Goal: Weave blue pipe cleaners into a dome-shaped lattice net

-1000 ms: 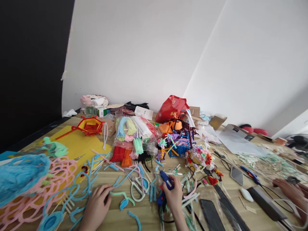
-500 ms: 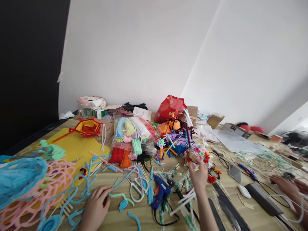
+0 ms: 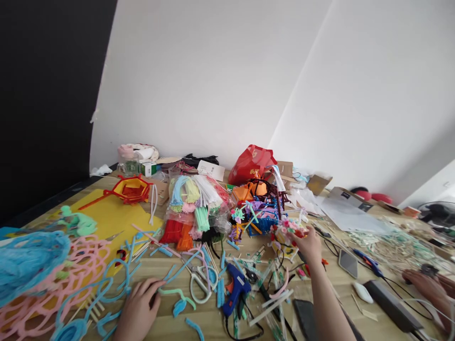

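Note:
My right hand (image 3: 310,244) is stretched forward over the wooden table (image 3: 377,327) and grips a small bundle of coloured pipe-cleaner flowers (image 3: 286,229), lifted a little off the table. My left hand (image 3: 137,309) rests flat near the front edge, fingertips on a mint-green pipe cleaner piece (image 3: 175,294). A blue glue gun (image 3: 233,287) lies between my hands, with white-handled scissors (image 3: 199,283) just left of it.
Bagged pipe cleaners (image 3: 190,203) are heaped mid-table, a red bag (image 3: 250,162) behind. A yellow sheet (image 3: 113,214) and pink and blue pipe-cleaner shapes (image 3: 42,270) fill the left. A phone (image 3: 347,263) lies right. Another person's hands (image 3: 423,283) work at the far right.
My right hand let go of the blue glue gun, reached forward and took up the flower bundle, then drew it slightly right. My left hand stayed put.

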A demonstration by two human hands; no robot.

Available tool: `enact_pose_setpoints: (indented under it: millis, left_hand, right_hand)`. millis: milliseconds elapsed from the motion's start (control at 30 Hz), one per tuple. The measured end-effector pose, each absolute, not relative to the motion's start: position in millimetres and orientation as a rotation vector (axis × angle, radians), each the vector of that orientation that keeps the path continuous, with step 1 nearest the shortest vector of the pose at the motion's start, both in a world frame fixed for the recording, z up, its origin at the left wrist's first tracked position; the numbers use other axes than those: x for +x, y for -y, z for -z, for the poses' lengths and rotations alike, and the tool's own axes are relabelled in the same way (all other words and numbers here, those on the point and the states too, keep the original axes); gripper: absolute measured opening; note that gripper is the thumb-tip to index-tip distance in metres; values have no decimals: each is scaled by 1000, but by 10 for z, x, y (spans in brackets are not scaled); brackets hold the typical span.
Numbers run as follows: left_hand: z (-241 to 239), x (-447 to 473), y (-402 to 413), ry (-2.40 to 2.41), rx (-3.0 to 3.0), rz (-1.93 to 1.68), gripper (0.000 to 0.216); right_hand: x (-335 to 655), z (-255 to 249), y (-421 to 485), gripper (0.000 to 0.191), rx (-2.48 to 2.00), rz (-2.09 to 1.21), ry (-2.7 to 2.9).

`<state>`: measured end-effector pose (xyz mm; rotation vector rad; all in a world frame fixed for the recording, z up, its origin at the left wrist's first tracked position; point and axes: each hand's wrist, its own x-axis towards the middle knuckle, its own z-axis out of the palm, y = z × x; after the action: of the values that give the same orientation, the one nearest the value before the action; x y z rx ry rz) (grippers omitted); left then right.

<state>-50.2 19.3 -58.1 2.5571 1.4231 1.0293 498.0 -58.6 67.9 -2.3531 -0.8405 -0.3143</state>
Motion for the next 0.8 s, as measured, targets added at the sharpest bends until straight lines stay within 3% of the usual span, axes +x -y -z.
enact_pose_setpoints:
  millis: [300,533,700,800]
  left_hand:
    - [590,-500,-170,-1443,2515,-985,27]
    - [529,-467,-147,-1430,2472,-993,25]
    - [502,-459,-117,-1433,2443,-972,26]
    - [479,-458,-88,-1433,2406,-952,30]
  right_hand:
    - [4368,-702,538,61,-2247,687,666]
    - [3107,-255,213,20,-2106,-70,1437]
    - [2612,71,-120,12,-2241,-307,1450]
    - [2576,94,-261,17,-2276,-390,1400]
